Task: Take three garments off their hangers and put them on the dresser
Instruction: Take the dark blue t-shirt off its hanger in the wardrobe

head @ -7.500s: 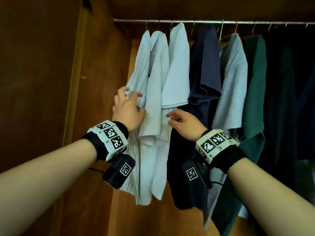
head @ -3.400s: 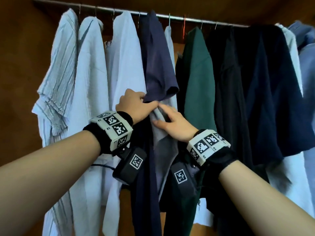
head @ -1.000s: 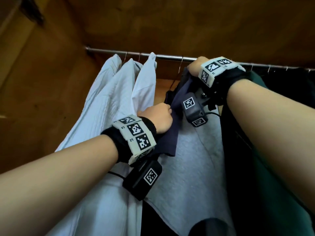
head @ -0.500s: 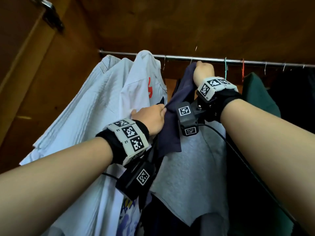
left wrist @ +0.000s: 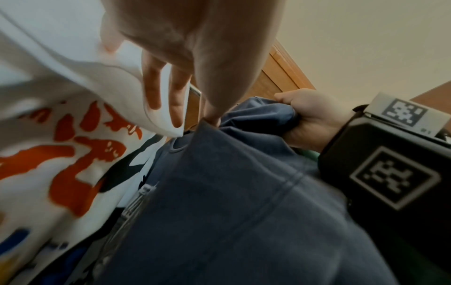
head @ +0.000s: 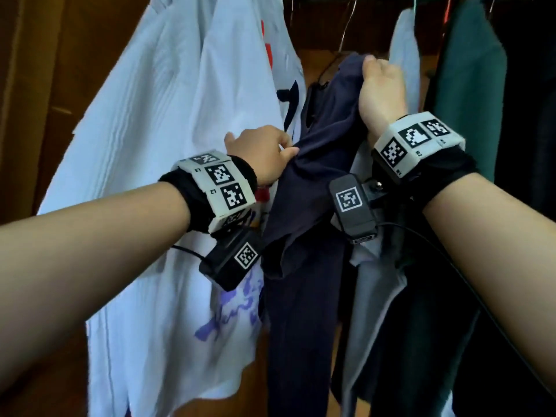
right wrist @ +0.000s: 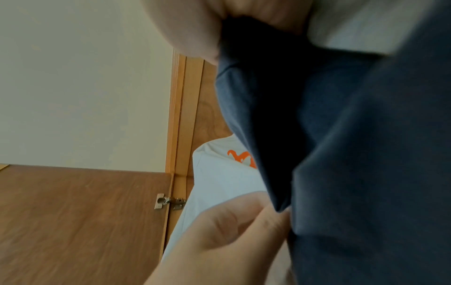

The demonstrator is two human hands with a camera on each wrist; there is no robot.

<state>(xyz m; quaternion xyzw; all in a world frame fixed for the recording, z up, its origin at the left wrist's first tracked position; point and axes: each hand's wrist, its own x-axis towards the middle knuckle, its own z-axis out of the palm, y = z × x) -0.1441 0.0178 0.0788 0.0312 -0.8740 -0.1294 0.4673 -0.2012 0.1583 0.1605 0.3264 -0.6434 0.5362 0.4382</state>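
Nearest the camera, the left hand (head: 264,156) is sitting lower and closer in, its fingers curling into the side of the navy shirt (head: 319,182) and pinching a fold of it around sleeve height, with the knuckles brushing the white printed shirt (head: 168,121) hanging just to its left. Higher and farther in, the right hand (head: 380,91) is bunching the navy shirt's shoulder or collar cloth in a closed fist, right below the wire hanger (head: 346,31) whose hook is running up toward the rail at the top edge. The shirt is hanging long axis vertical, draping straight down between the two wrists. The right hand is the one nearer the hanger, so it looks better placed to peel the shoulder off while the left steadies the body. Whether the cloth is already free of the hanger's arm cannot be told. Behind, a green garment (head: 469,85) is hanging to the right.
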